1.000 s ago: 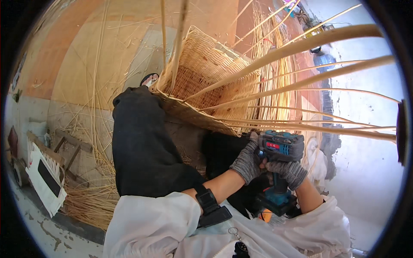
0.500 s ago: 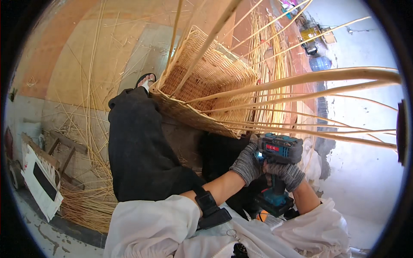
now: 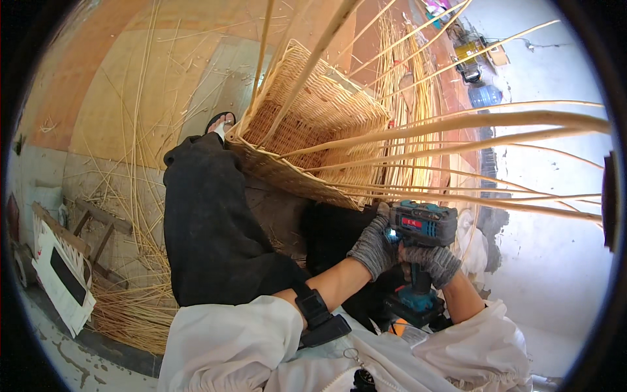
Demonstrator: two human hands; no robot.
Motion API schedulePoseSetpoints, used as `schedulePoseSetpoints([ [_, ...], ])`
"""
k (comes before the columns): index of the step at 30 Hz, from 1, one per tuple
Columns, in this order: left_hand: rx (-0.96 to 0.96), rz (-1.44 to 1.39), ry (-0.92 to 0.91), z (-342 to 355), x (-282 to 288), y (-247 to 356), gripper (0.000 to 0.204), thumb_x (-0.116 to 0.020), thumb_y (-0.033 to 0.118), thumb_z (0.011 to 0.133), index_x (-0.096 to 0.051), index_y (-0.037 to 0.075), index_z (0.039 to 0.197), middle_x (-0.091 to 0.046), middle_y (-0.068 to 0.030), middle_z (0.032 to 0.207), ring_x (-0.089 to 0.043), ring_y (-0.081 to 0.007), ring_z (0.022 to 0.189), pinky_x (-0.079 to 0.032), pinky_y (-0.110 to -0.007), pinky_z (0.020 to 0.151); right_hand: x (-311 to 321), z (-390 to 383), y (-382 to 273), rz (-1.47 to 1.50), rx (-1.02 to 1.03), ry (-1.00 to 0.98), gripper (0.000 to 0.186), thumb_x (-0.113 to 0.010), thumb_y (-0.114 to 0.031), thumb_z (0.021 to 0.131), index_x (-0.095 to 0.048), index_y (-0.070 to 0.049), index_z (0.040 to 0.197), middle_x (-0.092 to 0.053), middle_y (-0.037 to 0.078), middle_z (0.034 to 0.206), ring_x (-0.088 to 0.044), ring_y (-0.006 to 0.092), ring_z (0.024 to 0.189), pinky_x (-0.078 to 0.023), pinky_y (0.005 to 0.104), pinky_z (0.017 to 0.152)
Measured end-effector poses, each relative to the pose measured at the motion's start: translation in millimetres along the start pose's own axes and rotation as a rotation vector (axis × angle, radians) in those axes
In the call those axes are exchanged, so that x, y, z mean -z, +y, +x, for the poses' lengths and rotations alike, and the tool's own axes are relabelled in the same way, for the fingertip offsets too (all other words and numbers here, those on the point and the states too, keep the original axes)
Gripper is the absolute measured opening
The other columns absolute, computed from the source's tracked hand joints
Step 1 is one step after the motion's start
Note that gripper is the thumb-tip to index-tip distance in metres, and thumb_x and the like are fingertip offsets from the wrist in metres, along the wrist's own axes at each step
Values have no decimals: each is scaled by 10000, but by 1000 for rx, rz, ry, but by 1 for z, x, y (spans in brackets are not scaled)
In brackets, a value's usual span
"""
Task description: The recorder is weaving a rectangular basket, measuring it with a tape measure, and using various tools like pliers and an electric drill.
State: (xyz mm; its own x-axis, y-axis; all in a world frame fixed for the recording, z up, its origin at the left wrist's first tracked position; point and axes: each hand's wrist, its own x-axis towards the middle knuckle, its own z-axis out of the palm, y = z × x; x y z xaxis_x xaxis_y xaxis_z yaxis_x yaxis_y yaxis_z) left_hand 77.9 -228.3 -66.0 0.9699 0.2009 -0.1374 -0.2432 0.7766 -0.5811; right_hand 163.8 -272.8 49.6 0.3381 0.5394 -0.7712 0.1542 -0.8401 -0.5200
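A blue and black cordless drill (image 3: 428, 222) is upright in my right hand (image 3: 434, 261), whose grey-gloved fingers wrap round its handle. Its battery base (image 3: 418, 304) points down toward my lap, and a small light glows at the front. My left hand (image 3: 375, 251), also in a grey glove, is closed at the drill's nose, beside the lower rim of a woven wicker basket (image 3: 333, 147). What its fingers grip is hidden. The basket lies tilted against my black-trousered leg (image 3: 215, 228), its opening showing. Long peeled rods (image 3: 457, 124) stick out of its woven walls.
Bundles of thin wicker rods (image 3: 405, 72) lie beyond the basket, with more rods (image 3: 137, 320) at lower left near a wooden frame (image 3: 98, 235) and a white panel (image 3: 62, 277). A clear blue bottle (image 3: 484, 96) stands by the white wall (image 3: 555, 274).
The rods and basket have shifted very slightly in view. Both hands and the drill keep almost the same place and grip.
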Motion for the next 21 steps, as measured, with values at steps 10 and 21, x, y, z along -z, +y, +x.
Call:
schedulePoseSetpoints([
  [10, -47, 34, 123, 6, 3, 2, 536, -433, 593, 865, -547, 155, 1153, -597, -90, 1117, -561, -289, 1011, -485, -470, 825, 2, 2, -2, 135, -6, -94, 187, -687, -73, 748, -573, -57, 895, -578, 54, 671, -558, 182, 496, -483, 319, 441],
  [21, -21, 56, 120, 8, 8, 6, 536, -342, 565, 914, -509, 151, 1211, -566, -112, 1197, -531, -299, 1097, -449, -497, 922, -2, 1, -3, 181, -27, -63, 231, -725, -124, 740, -567, -61, 895, -574, 61, 677, -562, 190, 514, -486, 332, 441],
])
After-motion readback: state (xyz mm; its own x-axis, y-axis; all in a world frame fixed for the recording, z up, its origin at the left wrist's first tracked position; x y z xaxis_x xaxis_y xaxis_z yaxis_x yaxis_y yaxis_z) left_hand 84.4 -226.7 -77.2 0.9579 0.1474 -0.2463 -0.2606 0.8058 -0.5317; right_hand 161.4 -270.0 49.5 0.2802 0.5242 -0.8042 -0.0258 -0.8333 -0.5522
